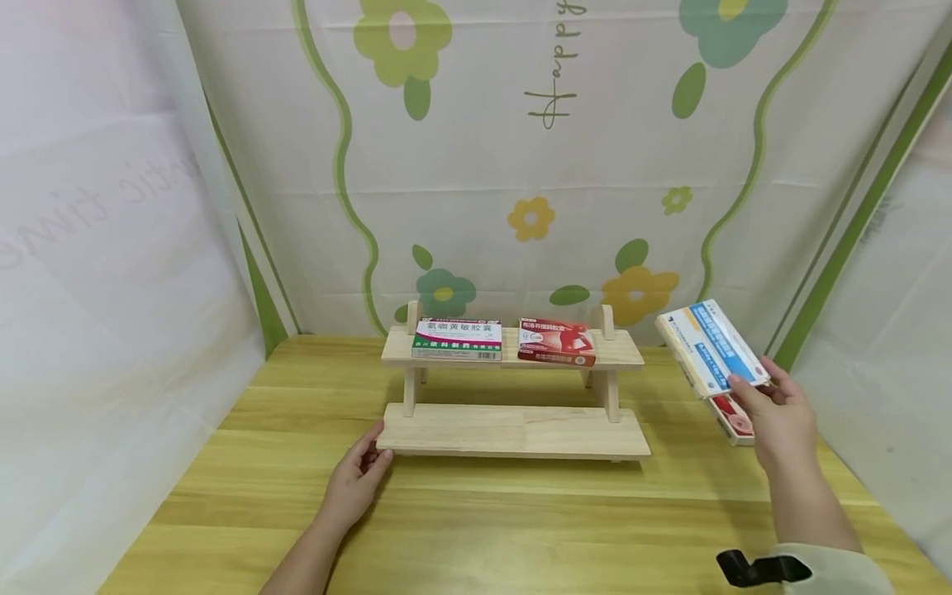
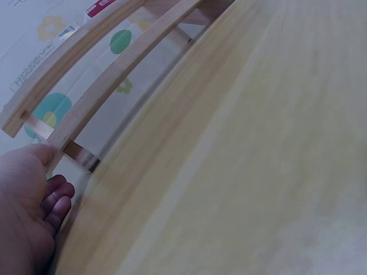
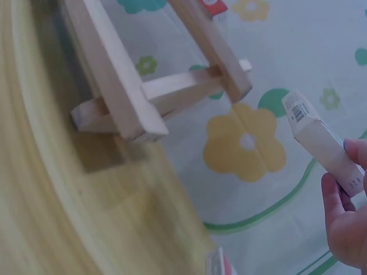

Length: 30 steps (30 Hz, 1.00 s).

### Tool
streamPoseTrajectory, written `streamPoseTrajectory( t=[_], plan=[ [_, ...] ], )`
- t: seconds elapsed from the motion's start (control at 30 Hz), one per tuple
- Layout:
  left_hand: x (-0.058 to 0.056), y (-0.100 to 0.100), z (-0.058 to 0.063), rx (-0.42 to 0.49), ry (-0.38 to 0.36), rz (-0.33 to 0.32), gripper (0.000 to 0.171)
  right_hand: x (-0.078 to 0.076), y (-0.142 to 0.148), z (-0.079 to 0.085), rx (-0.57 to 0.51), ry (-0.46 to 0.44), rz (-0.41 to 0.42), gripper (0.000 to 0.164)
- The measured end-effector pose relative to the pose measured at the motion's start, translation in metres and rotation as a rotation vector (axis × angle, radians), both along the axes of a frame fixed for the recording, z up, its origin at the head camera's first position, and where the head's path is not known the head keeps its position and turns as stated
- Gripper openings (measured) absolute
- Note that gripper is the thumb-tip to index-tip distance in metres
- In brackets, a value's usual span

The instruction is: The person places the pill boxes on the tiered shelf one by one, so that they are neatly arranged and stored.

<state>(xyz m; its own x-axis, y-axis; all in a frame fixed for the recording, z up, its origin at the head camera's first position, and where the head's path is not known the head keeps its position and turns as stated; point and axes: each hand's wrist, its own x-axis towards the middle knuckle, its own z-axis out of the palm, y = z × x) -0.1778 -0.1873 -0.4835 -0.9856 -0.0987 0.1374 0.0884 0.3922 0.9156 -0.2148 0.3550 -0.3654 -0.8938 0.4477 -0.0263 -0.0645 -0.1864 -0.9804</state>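
Observation:
A two-tier wooden shelf [image 1: 513, 430] stands on the table. My left hand [image 1: 353, 487] grips the left end of its lower board, thumb and fingers around the corner; the left wrist view shows this hand [image 2: 34, 200] at the board's end. To the right of the shelf, my right hand [image 1: 784, 417] pinches a blue and white medicine box [image 1: 710, 347], held tilted in the air. In the right wrist view the box [image 3: 321, 143] shows its plain side. Below it lies a red and white box [image 1: 735, 421], partly hidden by the hand and the held box.
On the upper board lie a green and white medicine box [image 1: 457, 339] at left and a red medicine box [image 1: 556, 341] at right of it. The wooden table [image 1: 476, 529] reaches a flower-print cloth [image 1: 461, 165] behind, with cloth walls on both sides.

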Motion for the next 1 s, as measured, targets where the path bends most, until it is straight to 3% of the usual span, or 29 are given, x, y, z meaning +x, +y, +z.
streamPoseTrajectory(
  t=[0.2, 0.37, 0.53, 0.63, 0.8, 1.0],
  plan=[
    [0.001, 0.000, 0.000, -0.006, -0.005, -0.002, 0.051, 0.004, -0.017, 0.016, -0.004, 0.111, 0.132, 0.078],
    [0.002, 0.000, 0.001, -0.014, -0.001, -0.006, 0.050, 0.006, -0.036, 0.023, -0.102, 0.257, 0.295, 0.053],
    [0.001, 0.000, 0.000, -0.014, 0.007, -0.008, 0.050, 0.006, -0.058, 0.027, -0.043, 0.352, 0.448, 0.044],
    [0.001, -0.001, -0.001, -0.016, 0.008, -0.004, 0.050, 0.006, -0.072, 0.028, 0.054, 0.328, 0.485, 0.045],
    [0.001, -0.001, -0.001, -0.011, -0.001, 0.000, 0.050, 0.009, -0.098, 0.030, 0.235, 0.201, 0.511, 0.056],
    [0.000, -0.001, 0.000, -0.006, -0.012, 0.002, 0.050, 0.013, -0.130, 0.029, 0.351, 0.086, 0.565, 0.059]
  ],
)
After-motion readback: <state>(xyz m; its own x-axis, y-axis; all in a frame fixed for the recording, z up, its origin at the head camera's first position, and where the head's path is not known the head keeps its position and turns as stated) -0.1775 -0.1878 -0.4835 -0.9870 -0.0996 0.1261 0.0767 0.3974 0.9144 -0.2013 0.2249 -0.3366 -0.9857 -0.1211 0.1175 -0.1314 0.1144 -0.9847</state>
